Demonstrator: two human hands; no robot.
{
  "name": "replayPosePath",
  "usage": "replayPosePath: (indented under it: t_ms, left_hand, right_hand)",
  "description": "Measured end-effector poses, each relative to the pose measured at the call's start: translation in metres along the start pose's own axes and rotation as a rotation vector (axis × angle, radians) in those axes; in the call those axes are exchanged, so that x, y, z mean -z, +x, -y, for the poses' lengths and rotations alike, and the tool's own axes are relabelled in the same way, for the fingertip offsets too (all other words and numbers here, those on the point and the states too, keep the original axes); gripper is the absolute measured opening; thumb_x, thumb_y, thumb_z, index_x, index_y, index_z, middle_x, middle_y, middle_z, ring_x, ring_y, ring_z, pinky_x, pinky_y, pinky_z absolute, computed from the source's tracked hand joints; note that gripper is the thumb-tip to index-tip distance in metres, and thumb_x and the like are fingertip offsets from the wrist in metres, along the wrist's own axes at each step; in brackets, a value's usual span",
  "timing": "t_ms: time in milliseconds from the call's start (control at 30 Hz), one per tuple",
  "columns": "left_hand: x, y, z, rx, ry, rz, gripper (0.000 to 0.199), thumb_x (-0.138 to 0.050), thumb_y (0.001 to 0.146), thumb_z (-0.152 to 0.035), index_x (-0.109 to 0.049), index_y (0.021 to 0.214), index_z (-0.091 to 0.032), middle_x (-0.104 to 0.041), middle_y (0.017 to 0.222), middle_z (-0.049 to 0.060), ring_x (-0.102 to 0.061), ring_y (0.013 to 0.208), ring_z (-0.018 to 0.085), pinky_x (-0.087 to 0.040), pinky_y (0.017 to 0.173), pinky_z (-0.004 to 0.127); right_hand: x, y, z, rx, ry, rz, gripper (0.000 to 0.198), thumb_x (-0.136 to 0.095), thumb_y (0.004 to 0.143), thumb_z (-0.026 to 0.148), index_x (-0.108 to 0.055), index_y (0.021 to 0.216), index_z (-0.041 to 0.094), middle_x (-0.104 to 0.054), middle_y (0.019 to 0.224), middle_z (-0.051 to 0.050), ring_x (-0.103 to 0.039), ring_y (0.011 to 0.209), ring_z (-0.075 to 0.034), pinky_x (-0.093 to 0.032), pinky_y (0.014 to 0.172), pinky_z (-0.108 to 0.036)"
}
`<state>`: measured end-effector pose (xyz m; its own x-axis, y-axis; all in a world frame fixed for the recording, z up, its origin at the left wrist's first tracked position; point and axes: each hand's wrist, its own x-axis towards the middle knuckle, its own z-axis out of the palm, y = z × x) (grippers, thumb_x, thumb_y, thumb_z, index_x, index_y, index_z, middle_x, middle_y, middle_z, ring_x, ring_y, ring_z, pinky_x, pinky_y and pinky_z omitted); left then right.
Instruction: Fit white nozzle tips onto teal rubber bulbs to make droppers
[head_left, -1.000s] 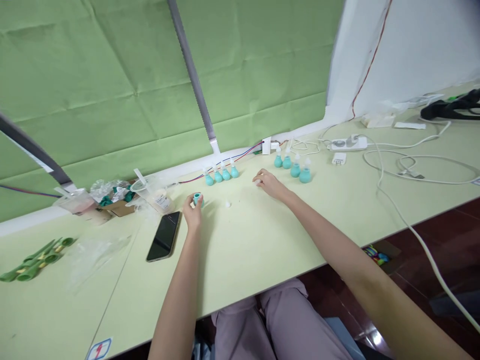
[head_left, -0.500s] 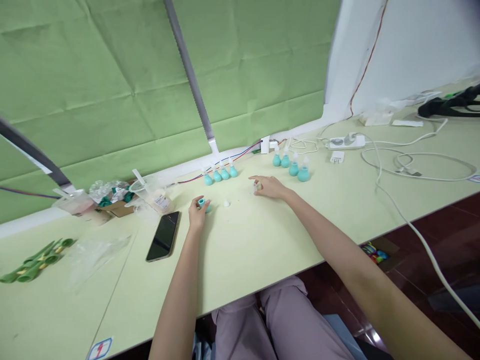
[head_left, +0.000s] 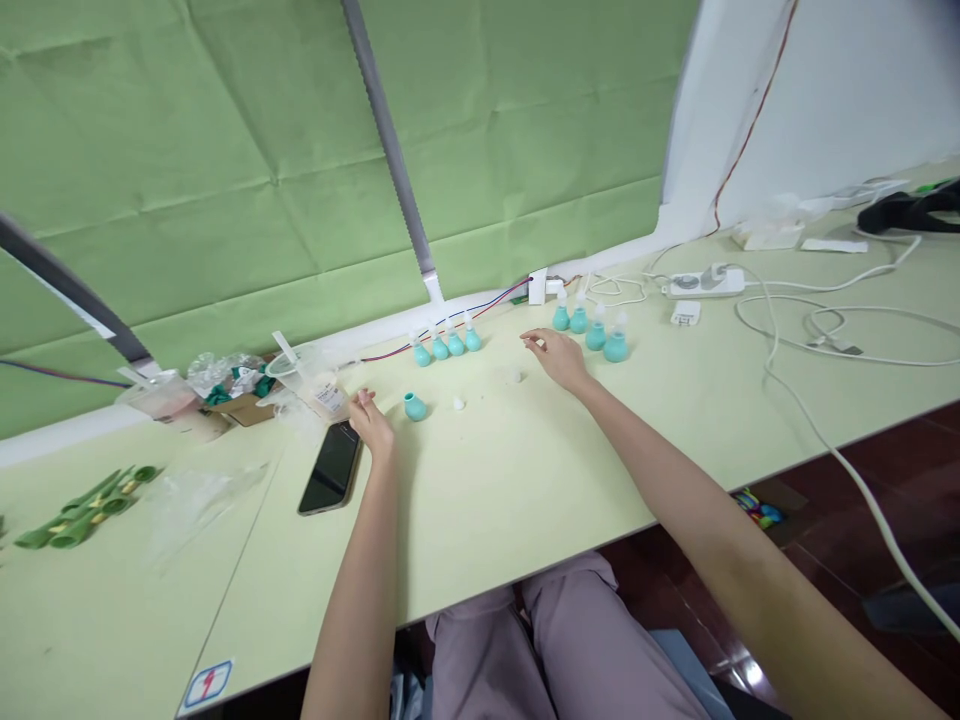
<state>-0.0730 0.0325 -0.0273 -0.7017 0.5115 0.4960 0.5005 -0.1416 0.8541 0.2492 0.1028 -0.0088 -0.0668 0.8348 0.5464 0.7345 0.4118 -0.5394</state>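
A turquoise bulb-shaped bottle [head_left: 415,408] with an uncovered mouth stands upright on the table. Just left of it, apart from it, my left hand [head_left: 371,424] is open and holds nothing, above the top of a black phone [head_left: 331,470]. A small white tip [head_left: 459,404] lies to the bottle's right. Farther right is a small clear-whitish piece [head_left: 515,377], its kind too small to tell. Beyond that piece my right hand [head_left: 559,360] hovers open with fingers stretched out. Turquoise bulb bottles with clear tops stand in two rows, one at the back middle [head_left: 439,346], another behind my right hand [head_left: 595,334].
Two plastic cups, one pinkish [head_left: 174,406] and one labelled [head_left: 311,388], stand at the back left near a small box [head_left: 251,405]. Green tube-like pieces [head_left: 86,508] and a clear bag [head_left: 202,505] lie left. A power strip [head_left: 705,283] with white cables sits right.
My left hand has let go of the turquoise bottle and moved left. My right hand has released the small clear-whitish piece onto the table and drawn slightly up and away.
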Motion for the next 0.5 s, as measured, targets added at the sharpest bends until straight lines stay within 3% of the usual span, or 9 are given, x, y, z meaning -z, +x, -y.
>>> replayPosePath:
  t_ms: [267,400,500]
  left_hand:
    - [-0.003,0.002,0.007,0.1,-0.028,0.06,0.04,-0.029,0.085,-0.048,-0.054,0.091,-0.018,-0.063,0.093,0.009,-0.056,0.091,0.02,-0.039,0.087,0.037]
    - [-0.003,0.0,0.006,0.075,0.002,0.127,0.034,-0.043,0.08,-0.047,-0.054,0.094,-0.018,-0.062,0.094,0.009,-0.054,0.097,0.021,-0.036,0.091,0.04]
    - [-0.002,-0.004,0.001,0.019,0.033,0.253,0.034,-0.046,0.079,-0.046,-0.056,0.098,-0.019,-0.061,0.099,0.01,-0.054,0.098,0.022,-0.036,0.092,0.041]
  right_hand:
    - [-0.002,-0.003,0.001,-0.005,-0.047,0.056,0.026,-0.041,0.084,0.021,-0.064,0.096,0.025,-0.067,0.094,0.001,-0.058,0.085,-0.018,-0.037,0.07,-0.028]
    - [-0.004,-0.007,0.005,0.079,-0.018,0.182,0.03,-0.047,0.083,0.033,-0.056,0.111,0.028,-0.062,0.103,-0.001,-0.057,0.08,-0.015,-0.039,0.071,-0.027]
    - [-0.007,-0.01,0.006,0.153,-0.008,0.302,0.042,-0.055,0.079,0.039,-0.049,0.12,0.03,-0.058,0.106,-0.002,-0.057,0.079,-0.015,-0.04,0.07,-0.027]
